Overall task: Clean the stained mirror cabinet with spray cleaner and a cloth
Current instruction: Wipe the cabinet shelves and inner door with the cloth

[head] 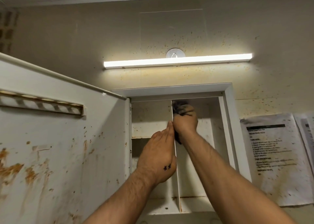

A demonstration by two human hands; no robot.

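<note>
The white mirror cabinet (227, 108) hangs open on the wall, its inside stained with rust-coloured marks. A thin white upright divider (177, 181) splits the interior. My right hand (186, 121) grips a dark cloth (180, 105) and presses it against the right face of the divider near its top. My left hand (158, 157) lies flat with straight fingers against the divider's left face, lower down. No spray cleaner is in view.
The cabinet's left door (59, 147) swings out toward me, heavily stained, with a small rail (42, 104) on its inner side. A lit tube lamp (177, 60) runs above the cabinet. Spattered printed sheets (275, 157) hang on the wall at the right.
</note>
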